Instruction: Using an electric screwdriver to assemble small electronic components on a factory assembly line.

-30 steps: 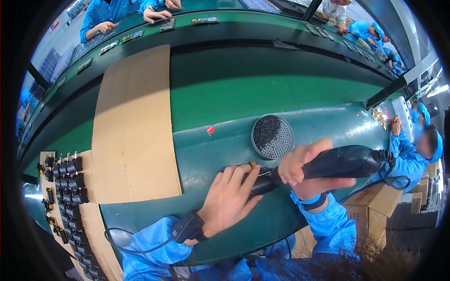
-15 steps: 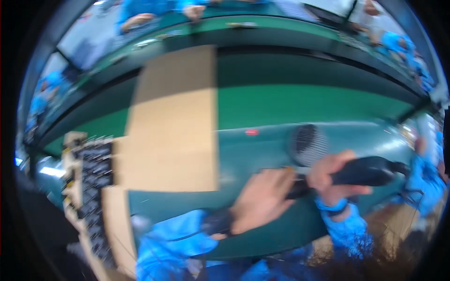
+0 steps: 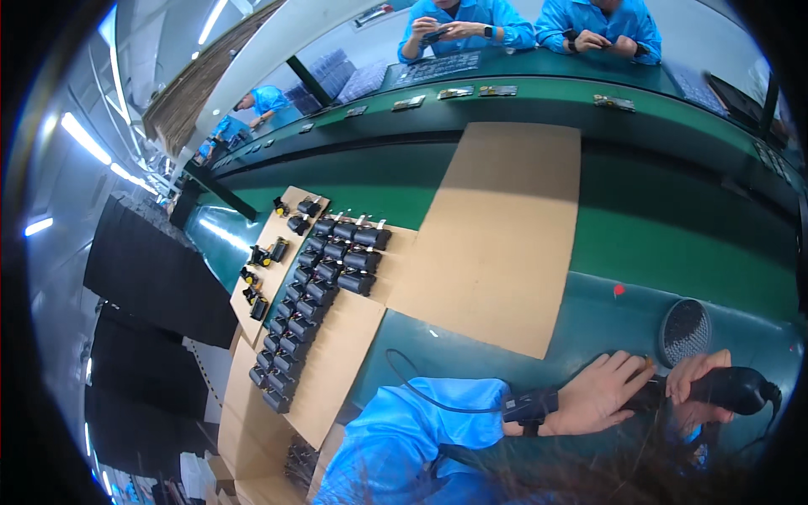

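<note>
My right hand (image 3: 697, 383) is wrapped round a black electric screwdriver (image 3: 736, 390), whose cord leaves the rear end at the far right. My left hand (image 3: 599, 394) is at the dark front part, with its fingers on one side and its thumb on the other. Fingers and shadow mostly hide the tool's tip and anything held at it. A small yellowish spot shows by the left fingertips; I cannot make it out. Just beyond the hands stands a round dish (image 3: 684, 332) of small grey metal pieces, probably screws. A black wristband with a cable (image 3: 530, 408) circles my left wrist.
Rows of black block-shaped parts (image 3: 320, 290) stand on cardboard at left, with loose black-and-yellow parts (image 3: 268, 252) beyond. A bare cardboard sheet (image 3: 497, 252) spans the green bench. A red dot (image 3: 619, 290) lies near the dish. Circuit boards (image 3: 454, 93) line the far belt; co-workers (image 3: 467, 29) sit behind.
The view has swung left, so the cardboard, dish and hands appear further right, and more of the left side shows. Both hands stay at the screwdriver.
</note>
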{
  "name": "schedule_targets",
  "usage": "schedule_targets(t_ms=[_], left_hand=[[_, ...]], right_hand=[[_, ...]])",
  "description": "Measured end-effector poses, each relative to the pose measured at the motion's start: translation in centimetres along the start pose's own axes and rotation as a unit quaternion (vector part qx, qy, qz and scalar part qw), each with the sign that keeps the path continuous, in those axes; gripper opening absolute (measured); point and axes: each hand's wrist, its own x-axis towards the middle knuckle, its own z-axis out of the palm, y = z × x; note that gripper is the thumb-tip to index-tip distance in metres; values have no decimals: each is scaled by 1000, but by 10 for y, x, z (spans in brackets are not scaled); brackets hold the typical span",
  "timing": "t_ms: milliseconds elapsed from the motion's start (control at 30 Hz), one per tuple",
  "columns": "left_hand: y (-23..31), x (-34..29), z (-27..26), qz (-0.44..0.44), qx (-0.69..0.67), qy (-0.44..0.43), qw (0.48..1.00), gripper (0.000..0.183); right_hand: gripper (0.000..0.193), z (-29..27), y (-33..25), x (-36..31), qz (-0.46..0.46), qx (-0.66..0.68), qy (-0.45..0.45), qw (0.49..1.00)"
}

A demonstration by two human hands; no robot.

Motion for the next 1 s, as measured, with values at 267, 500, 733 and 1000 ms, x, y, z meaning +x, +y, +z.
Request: schedule_targets(t_ms=[267,500,733,1000], left_hand=[[-5,10,-15,-20,-2,-17,1000,72],[-7,12,-11,-8,9,-32,999,72],[-7,9,-10,-9,13,-31,999,72],[-8,9,-11,-8,10,-32,999,73]], right_hand=[[86,-29,-26,47,-76,-17,122,990],[88,-59,-12,54,-48,-82,165,982],[90,-62,1,56,-38,-108,153,982],[92,-62,2,56,-33,-102,145,984]])
